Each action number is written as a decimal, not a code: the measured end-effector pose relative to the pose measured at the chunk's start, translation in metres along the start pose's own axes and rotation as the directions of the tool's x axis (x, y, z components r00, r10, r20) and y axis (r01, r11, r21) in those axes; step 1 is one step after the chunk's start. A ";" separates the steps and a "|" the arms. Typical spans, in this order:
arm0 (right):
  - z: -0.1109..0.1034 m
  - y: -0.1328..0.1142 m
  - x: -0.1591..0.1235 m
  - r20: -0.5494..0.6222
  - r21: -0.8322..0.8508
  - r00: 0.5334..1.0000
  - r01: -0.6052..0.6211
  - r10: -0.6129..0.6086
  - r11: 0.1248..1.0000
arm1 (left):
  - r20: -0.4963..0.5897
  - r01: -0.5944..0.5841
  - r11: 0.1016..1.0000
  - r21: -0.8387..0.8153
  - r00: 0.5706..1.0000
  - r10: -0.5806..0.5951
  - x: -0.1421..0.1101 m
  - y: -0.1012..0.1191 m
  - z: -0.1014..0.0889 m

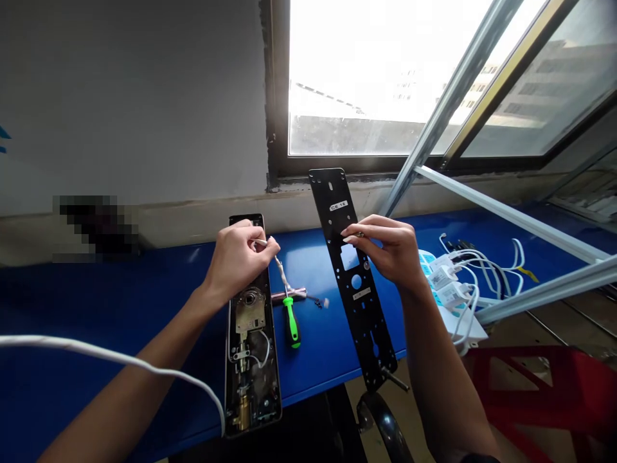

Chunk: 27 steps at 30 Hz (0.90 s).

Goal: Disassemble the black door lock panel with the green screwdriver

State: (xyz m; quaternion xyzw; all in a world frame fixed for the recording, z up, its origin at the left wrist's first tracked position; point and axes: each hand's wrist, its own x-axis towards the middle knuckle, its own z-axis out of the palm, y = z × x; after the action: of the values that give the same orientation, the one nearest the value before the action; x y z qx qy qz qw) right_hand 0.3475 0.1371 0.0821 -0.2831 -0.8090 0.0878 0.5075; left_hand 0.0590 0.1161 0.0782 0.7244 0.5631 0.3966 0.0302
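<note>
Over an open lock housing at the blue table, the left hand pinches a white cable; the right hand grips a tilted black mounting plate, with a green screwdriver lying between housing and plate.

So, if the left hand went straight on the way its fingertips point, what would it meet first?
Probably the long black perforated metal plate, though depth between it and the left hand is unclear.
</note>
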 end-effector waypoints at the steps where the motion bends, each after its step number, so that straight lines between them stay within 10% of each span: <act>1: -0.001 0.004 -0.001 0.005 -0.003 1.000 -0.012 0.012 1.000 | 0.045 -0.021 1.000 -0.014 0.999 0.022 0.000 0.004 0.001; 4: 0.003 0.017 -0.005 0.034 -0.015 0.998 -0.048 0.048 0.999 | 0.313 -0.113 0.993 -0.018 0.943 0.113 -0.001 0.018 0.004; 11: 0.034 0.060 -0.025 0.164 -0.043 0.967 -0.190 0.194 0.981 | 0.767 -0.402 0.893 0.202 0.632 0.112 -0.001 0.038 0.025; 27: 0.099 0.133 -0.048 0.314 -0.213 0.743 -0.552 0.591 0.806 | 0.845 -0.406 0.878 0.252 0.535 0.005 0.012 0.028 0.080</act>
State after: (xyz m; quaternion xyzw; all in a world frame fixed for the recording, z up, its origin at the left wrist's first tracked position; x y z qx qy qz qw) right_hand 0.3257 0.2350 -0.0592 -0.5226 -0.7662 0.2472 0.2806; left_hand 0.1303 0.1481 0.0441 0.8749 0.4617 -0.1187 0.0847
